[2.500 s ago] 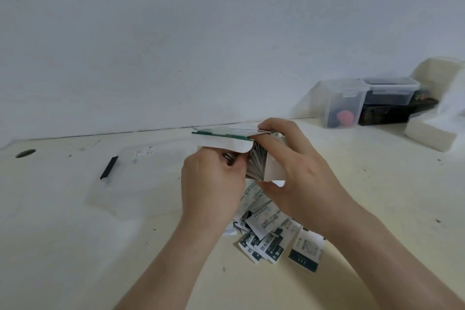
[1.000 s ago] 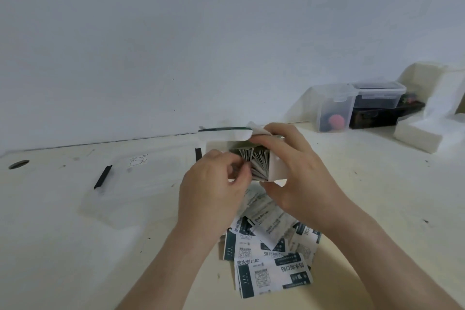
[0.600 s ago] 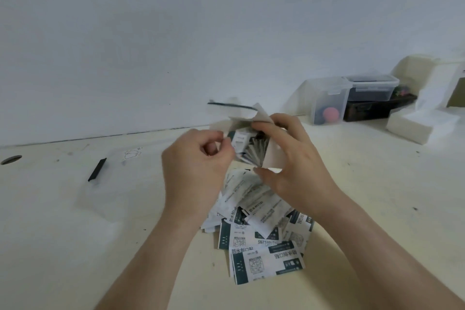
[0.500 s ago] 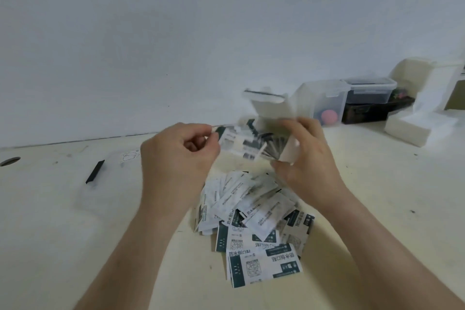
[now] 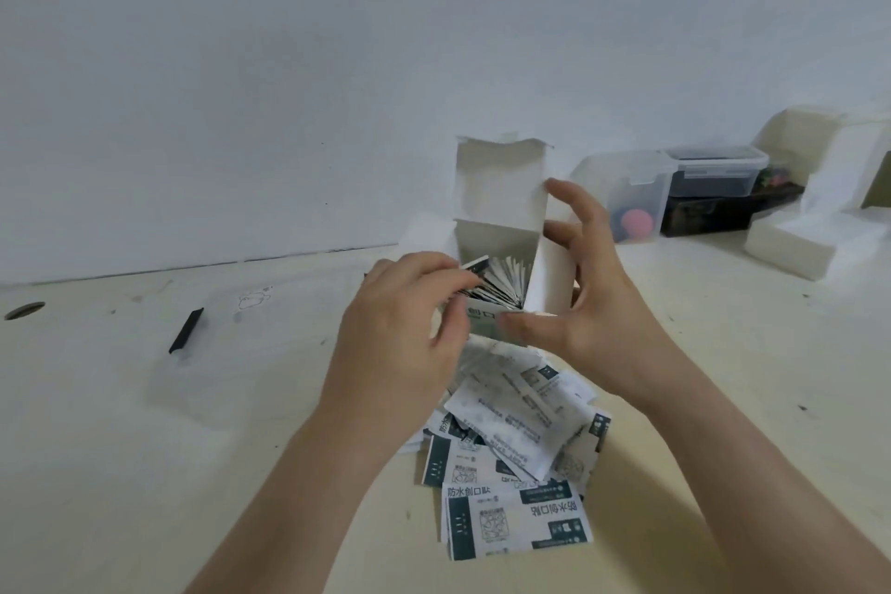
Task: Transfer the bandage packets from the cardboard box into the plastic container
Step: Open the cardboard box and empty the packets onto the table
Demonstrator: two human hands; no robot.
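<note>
Gripping the open white cardboard box [image 5: 499, 198] at its 3 o'clock edge, right hand [image 5: 590, 304] fingers spread; left hand [image 5: 400, 338] fingers pinch white-and-teal bandage packets [image 5: 504, 286] inside.

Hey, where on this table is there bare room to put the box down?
Bare table lies right of the right hand, in front of the foam block. Crowded: the packet pile below the cardboard box.

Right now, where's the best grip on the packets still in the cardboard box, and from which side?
I'd pinch the exposed upper edges of the bandage packets across their flat faces, coming in through the open mouth from the left. They stand on edge, fanned; the raised flap blocks the back and the right hand holds the right wall of the cardboard box.
</note>
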